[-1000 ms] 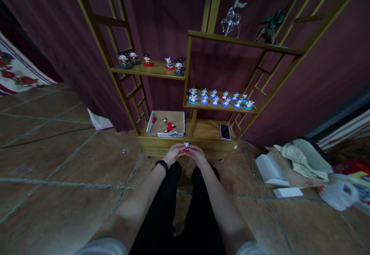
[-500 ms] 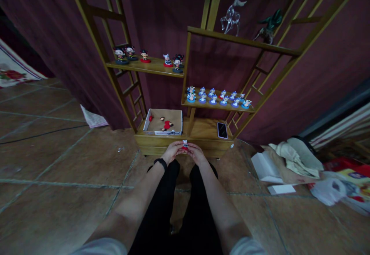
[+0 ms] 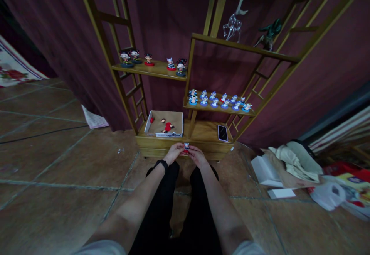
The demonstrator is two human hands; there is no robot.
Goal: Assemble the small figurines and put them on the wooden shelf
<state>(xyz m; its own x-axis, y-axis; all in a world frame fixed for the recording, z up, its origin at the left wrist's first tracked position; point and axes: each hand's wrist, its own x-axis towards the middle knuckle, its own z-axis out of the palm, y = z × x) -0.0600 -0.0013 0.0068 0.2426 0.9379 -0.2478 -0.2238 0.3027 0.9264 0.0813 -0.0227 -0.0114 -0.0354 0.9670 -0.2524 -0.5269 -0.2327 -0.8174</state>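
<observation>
Between my two hands, in front of the cabinet's drawer, is a small figurine [image 3: 186, 147] with a white head, a dark body and a red base. My left hand [image 3: 174, 152] grips it from the left, and my right hand [image 3: 197, 156] grips it from the right. Just beyond stands a shallow cardboard box [image 3: 150, 129] with a few small red and dark-haired figurine parts [image 3: 168, 126] inside. On the left shelf [image 3: 156, 69] are several figurines, among them a similar white-headed figurine [image 3: 170, 64] on a red base.
Two rows of blue and white figurines [image 3: 214, 102] fill the lower right shelf. A phone [image 3: 222, 133] lies below them. A glass deer [image 3: 232, 25] and a dark green statuette [image 3: 268, 35] stand higher up. White boxes [image 3: 266, 170] and plastic bags [image 3: 329, 193] lie on the floor at right.
The view has shifted slightly, so the shelves appear a little lower and to the right. Both hands still hold the figurine in nearly the same place.
</observation>
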